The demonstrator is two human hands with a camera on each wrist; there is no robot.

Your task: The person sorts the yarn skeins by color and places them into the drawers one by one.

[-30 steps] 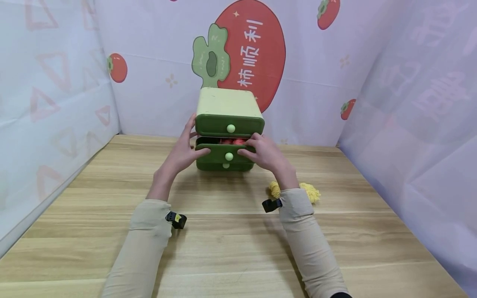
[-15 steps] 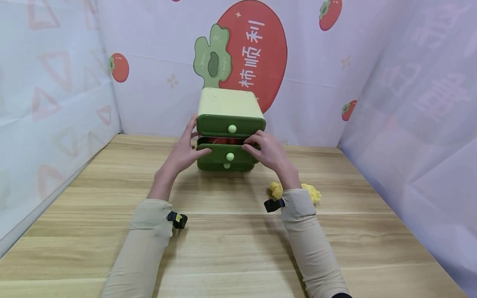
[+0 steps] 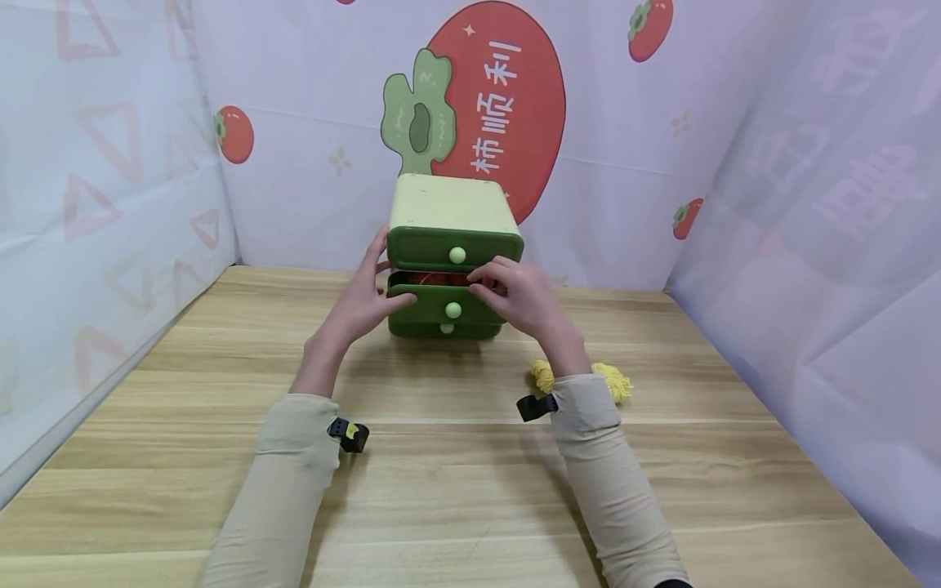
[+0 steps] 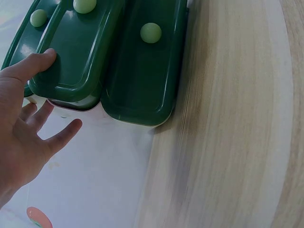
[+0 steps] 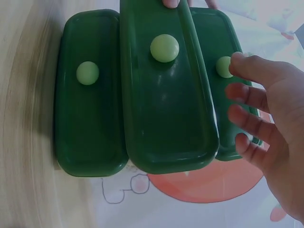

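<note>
A small drawer cabinet (image 3: 452, 200) with a cream top and green fronts stands at the table's back. Its middle drawer (image 3: 430, 304) is pulled out, and something red (image 3: 434, 278) shows inside, mostly hidden. My left hand (image 3: 360, 298) rests its thumb on that drawer's front, at the left end, with fingers spread along the cabinet's side. Over the drawer's right part is my right hand (image 3: 522, 298), its fingers loosely bent at the opening. The right wrist view shows nothing between those fingers (image 5: 251, 126), which lie before the top drawer's front (image 5: 213, 38).
A yellow yarn bundle (image 3: 612, 381) lies on the wooden table (image 3: 441, 490), partly behind the right forearm. The bottom drawer (image 3: 412, 330) is pushed in. Printed cloth walls (image 3: 294, 188) stand at the back and both sides.
The red thing sits lower and darker in the drawer than a second ago. My right hand shifted right, then back left, along the opening. The left hand stays in place.
</note>
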